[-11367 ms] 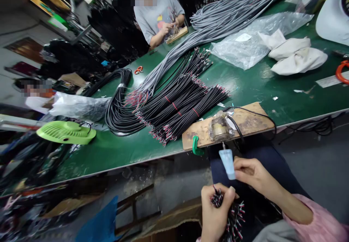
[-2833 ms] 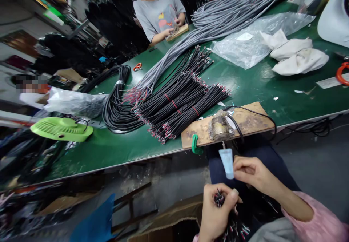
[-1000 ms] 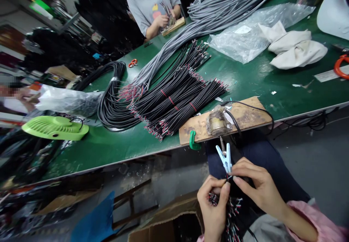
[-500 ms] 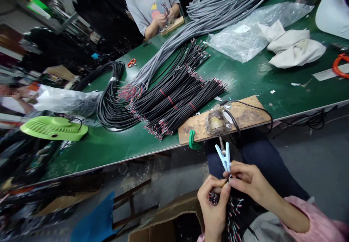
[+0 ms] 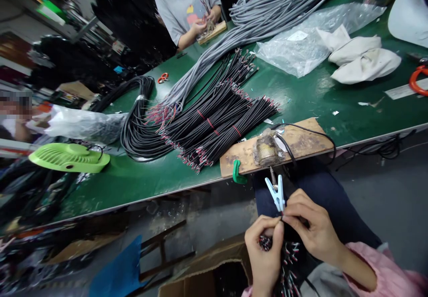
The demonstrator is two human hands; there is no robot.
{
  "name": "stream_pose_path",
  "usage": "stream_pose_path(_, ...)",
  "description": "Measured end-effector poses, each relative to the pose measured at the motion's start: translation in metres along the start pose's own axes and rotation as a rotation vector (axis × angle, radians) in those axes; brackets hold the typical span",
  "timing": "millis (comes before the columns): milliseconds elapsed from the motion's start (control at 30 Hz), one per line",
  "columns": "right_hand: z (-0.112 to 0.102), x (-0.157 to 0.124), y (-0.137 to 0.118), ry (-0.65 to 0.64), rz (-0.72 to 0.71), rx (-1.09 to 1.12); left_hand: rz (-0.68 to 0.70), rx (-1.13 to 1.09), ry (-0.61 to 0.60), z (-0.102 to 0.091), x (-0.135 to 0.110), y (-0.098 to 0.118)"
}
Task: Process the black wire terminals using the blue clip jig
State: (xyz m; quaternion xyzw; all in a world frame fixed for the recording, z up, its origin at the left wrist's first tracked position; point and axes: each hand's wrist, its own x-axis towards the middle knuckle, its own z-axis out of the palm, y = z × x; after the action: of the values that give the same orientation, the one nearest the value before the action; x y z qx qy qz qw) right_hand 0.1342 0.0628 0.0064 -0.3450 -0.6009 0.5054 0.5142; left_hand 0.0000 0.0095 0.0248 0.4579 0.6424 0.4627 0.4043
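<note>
A: Hands?

B: Left hand (image 5: pixel 265 257) closed round a bundle of black cables (image 5: pixel 265 242), ends showing in the fist; its thumb and forefinger pinch a single wire (image 5: pixel 281 214). Right hand (image 5: pixel 312 228) has fingertips at that same wire, under the blue clothespin (image 5: pixel 277 194); cannot tell whether they grip it.

A: Where's the clothespin?

B: Just above the fingertips, its two legs spread upward by the metal rod (image 5: pixel 272 173). Contact unclear.

A: Containers?

B: Cardboard box (image 5: pixel 182 287), open-topped, below and left of the hands; inside too dark to read. Cloudy plastic bag (image 5: pixel 76 121), far left, dark contents. Clear bag (image 5: pixel 301 54) lies rumpled across the table (image 5: pixel 117 196).

A: Edges, room?

B: Wooden board (image 5: pixel 306 136) sits along the near edge, green clamp (image 5: pixel 237 172) at its left end. Hands work below that edge, over the lap. Green tabletop shows between board and white cloth (image 5: pixel 366 63).
</note>
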Motion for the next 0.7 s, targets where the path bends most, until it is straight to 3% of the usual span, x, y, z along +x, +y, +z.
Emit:
stream_pose_path(67,-0.001,0.001,0.003,-0.066,0.122,0.193,-0.063,-0.066,-0.034,-0.002,0.001,0.001)
stream_pose_path(133,0.000,0.002,0.007,-0.140,0.365,0.498,-0.100,-0.147,-0.055,-0.003,0.004,0.002)
stream_pose_path(233,0.002,0.005,0.011,-0.233,0.611,0.764,-0.064,-0.200,-0.106,-0.003,0.009,0.007)
stream_pose_path(333,-0.002,0.015,0.012,-0.242,0.622,0.750,0.004,-0.114,-0.104,-0.004,0.012,0.016)
stream_pose_path(467,-0.007,0.039,0.009,-0.151,0.567,0.719,0.086,-0.040,-0.019,-0.009,0.012,0.029)
stream_pose_path(567,-0.005,0.054,0.002,-0.191,0.548,0.741,0.184,-0.004,-0.004,-0.013,0.014,0.035)
stream_pose_path(700,0.002,0.062,-0.005,-0.204,0.541,0.787,0.156,-0.019,0.063,-0.010,0.020,0.039)
